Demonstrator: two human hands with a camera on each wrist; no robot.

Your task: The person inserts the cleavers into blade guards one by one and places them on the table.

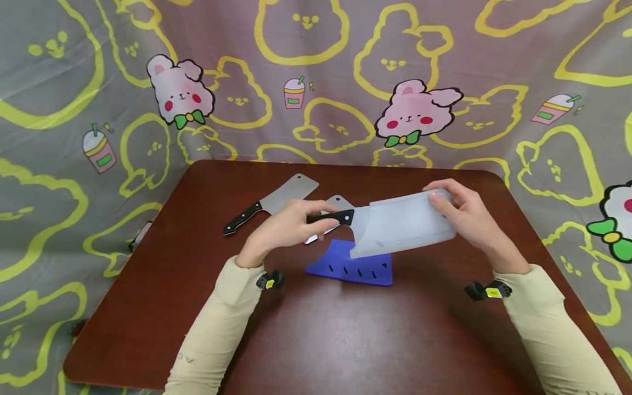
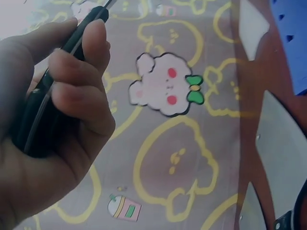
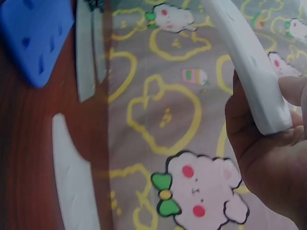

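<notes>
My left hand (image 1: 291, 222) grips the black handle of a cleaver (image 1: 345, 216), its fingers curled round it in the left wrist view. A translucent white blade sheath (image 1: 405, 222) covers most of that cleaver's blade, raised above the table and tilted up to the right. With thumb and fingers, my right hand (image 1: 464, 216) holds the sheath's far end. Below it lies a blue slotted blade sheath (image 1: 353, 266). Behind my left hand a second cleaver (image 1: 338, 202) is partly hidden. A third cleaver (image 1: 286, 195) with a black handle lies farther left.
A brown-red table (image 1: 163, 274) with rounded corners carries these things. Another white sheath (image 3: 74, 182) lies on it, seen in the wrist views but not made out in the head view. Patterned cloth (image 1: 316, 82) hangs behind the table and at both sides.
</notes>
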